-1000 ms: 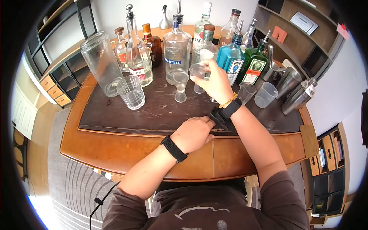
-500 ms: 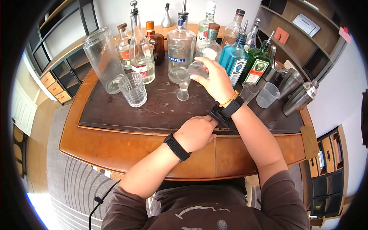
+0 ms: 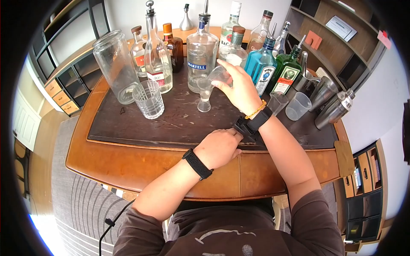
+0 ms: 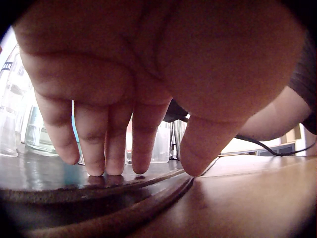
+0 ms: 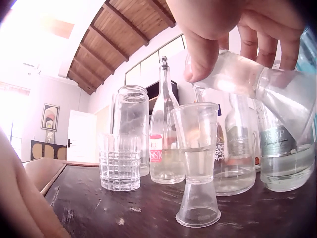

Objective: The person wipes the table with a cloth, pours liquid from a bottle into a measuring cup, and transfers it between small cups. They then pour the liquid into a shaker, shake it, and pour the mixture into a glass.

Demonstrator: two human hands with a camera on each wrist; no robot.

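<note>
My right hand (image 3: 242, 87) grips a clear double-ended jigger (image 5: 232, 74), tipped on its side with its mouth toward the left. Right below that mouth stands a second clear jigger (image 5: 197, 201), upright on the dark desk top. Clear liquid fills part of its upper cup, and a small trickle shows at the tipped rim in the right wrist view. My left hand (image 3: 217, 148) rests at the front edge of the dark inlay, its fingers (image 4: 115, 148) extended downward with fingertips on the surface and nothing held.
A cut-glass tumbler (image 3: 148, 100) and a tall glass jar (image 3: 113, 68) stand to the left. Behind the jiggers are a Martell bottle (image 3: 197, 55) and several others. Plastic cups (image 3: 298, 106) and a steel shaker (image 3: 335, 111) stand at the right.
My right hand has tilted its jigger leftward, bringing the mouth over the standing one. The head view has shifted slightly. My left hand stays on the desk edge.
</note>
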